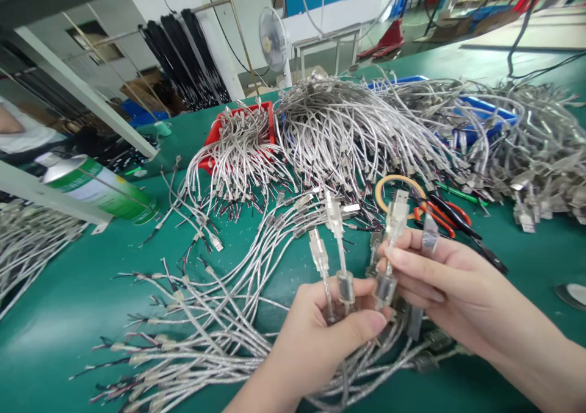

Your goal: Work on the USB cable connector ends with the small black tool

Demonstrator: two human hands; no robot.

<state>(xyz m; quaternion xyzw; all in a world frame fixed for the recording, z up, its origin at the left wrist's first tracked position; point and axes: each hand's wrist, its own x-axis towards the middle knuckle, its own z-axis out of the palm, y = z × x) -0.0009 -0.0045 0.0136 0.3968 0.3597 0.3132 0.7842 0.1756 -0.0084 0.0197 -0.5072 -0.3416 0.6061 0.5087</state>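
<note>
Lying on the green table (50,321) are cables (229,364), seemingly cardboard boxes (140,89) beyond.

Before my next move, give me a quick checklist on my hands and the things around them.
1. Left hand gripping cables, plugs pointing up: ok.
2. Right hand pinching near one USB plug: ok.
3. That USB plug free of fine damage: cannot tell, too small to judge.
4. Cable bundle on the bench with ends lined up: not ok, they fan out unevenly.
5. Pliers out of both hands: ok, on the bench beyond the right hand.
</note>
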